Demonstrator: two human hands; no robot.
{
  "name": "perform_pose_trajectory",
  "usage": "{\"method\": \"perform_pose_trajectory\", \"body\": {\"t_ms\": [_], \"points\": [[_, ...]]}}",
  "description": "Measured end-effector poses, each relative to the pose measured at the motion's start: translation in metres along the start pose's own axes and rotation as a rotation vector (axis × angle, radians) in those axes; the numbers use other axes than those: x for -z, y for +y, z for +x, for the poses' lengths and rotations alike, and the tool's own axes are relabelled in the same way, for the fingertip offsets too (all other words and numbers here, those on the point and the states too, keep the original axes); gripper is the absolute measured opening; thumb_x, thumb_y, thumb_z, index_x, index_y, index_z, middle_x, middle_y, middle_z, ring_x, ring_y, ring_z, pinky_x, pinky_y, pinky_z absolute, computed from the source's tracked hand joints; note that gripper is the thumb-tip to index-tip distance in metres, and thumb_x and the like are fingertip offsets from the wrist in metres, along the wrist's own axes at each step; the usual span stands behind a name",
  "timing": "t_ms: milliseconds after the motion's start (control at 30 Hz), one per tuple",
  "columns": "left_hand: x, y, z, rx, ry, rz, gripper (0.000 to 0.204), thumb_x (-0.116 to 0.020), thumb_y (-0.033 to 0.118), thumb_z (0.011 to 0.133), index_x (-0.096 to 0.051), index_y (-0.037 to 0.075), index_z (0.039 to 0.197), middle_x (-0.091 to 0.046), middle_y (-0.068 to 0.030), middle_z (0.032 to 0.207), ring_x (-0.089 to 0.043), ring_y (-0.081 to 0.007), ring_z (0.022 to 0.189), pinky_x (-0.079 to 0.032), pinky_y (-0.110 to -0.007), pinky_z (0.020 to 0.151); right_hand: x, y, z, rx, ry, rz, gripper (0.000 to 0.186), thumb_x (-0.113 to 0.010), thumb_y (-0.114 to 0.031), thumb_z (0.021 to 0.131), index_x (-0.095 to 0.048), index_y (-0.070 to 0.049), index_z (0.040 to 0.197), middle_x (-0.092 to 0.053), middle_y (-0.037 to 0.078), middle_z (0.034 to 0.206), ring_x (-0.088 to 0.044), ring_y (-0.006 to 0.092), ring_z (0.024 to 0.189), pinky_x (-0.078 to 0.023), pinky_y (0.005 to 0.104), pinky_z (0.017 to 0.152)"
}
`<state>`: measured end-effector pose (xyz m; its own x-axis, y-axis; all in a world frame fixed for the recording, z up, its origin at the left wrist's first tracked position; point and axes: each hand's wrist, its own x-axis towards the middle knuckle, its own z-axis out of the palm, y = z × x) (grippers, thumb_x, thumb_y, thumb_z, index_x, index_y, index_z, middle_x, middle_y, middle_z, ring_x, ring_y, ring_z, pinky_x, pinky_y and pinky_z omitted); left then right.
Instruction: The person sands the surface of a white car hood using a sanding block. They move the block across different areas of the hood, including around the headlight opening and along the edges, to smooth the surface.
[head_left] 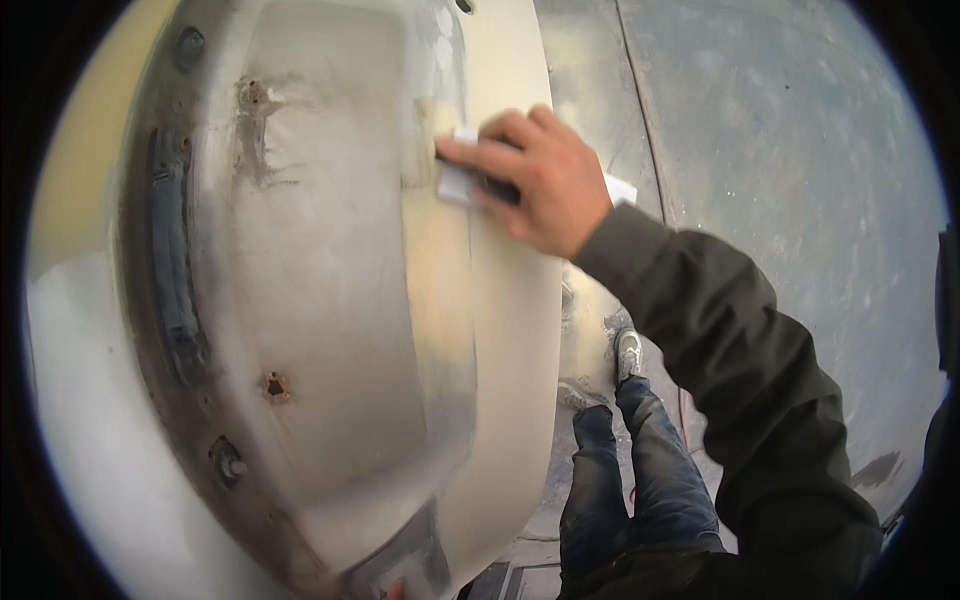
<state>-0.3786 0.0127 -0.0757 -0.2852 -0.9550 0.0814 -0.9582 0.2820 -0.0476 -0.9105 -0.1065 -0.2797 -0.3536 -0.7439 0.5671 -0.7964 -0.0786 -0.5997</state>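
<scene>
My right hand [552, 180] is closed around a sanding block [458, 186], dark with a pale sheet about it, and somewhat blurred. The block rests against the yellowish strip near the right side of a car body panel [330, 230]. This panel has a recessed bare grey middle, with patches of cream primer and filler along its right side. At the bottom edge, only a fingertip of my left hand [397, 590] shows, by a dark grey patch [405, 555] at the panel's lower corner. Its other fingers are out of view.
Rusty holes [275, 387] mark the recess, and a dark slotted strip [175, 260] runs along its left. A stud [230, 466] sticks out lower down. My shoes [627, 355] stand on the stained grey floor [790, 150], where a thin hose [645, 100] runs.
</scene>
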Motion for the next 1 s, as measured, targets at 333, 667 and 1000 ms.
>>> {"method": "perform_pose_trajectory", "body": {"t_ms": [333, 667, 1000], "points": [[-0.004, -0.018, -0.009, 0.087, -0.012, -0.001, 0.062, -0.099, 0.039, 0.067, -0.073, -0.005, 0.101, -0.074, -0.0193, 0.087, -0.070, -0.0374, 0.078, -0.056, -0.049, 0.073, 0.009, -0.057, -0.062, 0.116, -0.174, 0.045, 0.079, -0.078, -0.011, 0.064, -0.066, -0.029, 0.140, -0.060, 0.002, 0.105, -0.052, 0.0271, 0.090, -0.043, 0.0403, 0.070], [0.005, -0.006, -0.008, 0.013, -0.029, 0.035, 0.080, -0.098, 0.052, 0.069, -0.072, -0.008, 0.113, -0.074, -0.0244, 0.100, -0.072, -0.0409, 0.088, -0.057, -0.052, 0.079, 0.012, -0.105, -0.115, 0.143, -0.265, 0.049, 0.075, -0.074, -0.013, 0.067, -0.068, -0.029, 0.140, -0.061, 0.001, 0.110, -0.048, 0.0240, 0.086, -0.042, 0.0371, 0.070], [0.003, 0.003, -0.002, 0.122, -0.149, -0.022, 0.086, -0.099, 0.048, 0.069, -0.068, -0.012, 0.124, -0.072, -0.0290, 0.117, -0.071, -0.0410, 0.106, -0.056, -0.051, 0.092, -0.006, -0.028, -0.014, -0.183, -0.006, -0.080, 0.052, -0.075, -0.011, 0.083, -0.071, -0.027, 0.133, -0.063, 0.005, 0.105, -0.057, 0.0296, 0.094, -0.050, 0.0426, 0.078]]}}
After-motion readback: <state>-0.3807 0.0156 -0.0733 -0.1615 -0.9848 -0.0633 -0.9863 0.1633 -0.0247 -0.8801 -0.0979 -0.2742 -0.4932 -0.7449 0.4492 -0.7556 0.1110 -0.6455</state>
